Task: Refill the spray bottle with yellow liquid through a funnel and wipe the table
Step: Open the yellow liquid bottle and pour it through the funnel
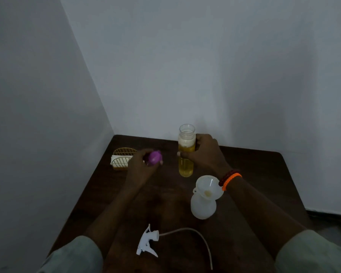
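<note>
The right hand [203,154] has its fingers [182,154] wrapped around a tall clear bottle [186,152] standing upright toward the back of the dark counter [254,174], uncapped, holding yellow liquid [186,166] topped with pale foam. The left hand [144,164] grips a purple cap [155,158] just left of it. Nearer, the white translucent spray bottle [203,206] stands with a white funnel [209,187] seated in its neck. Its trigger head [147,241] with curved tube lies at the front edge. A gold wire napkin holder [122,159] sits back left.
</note>
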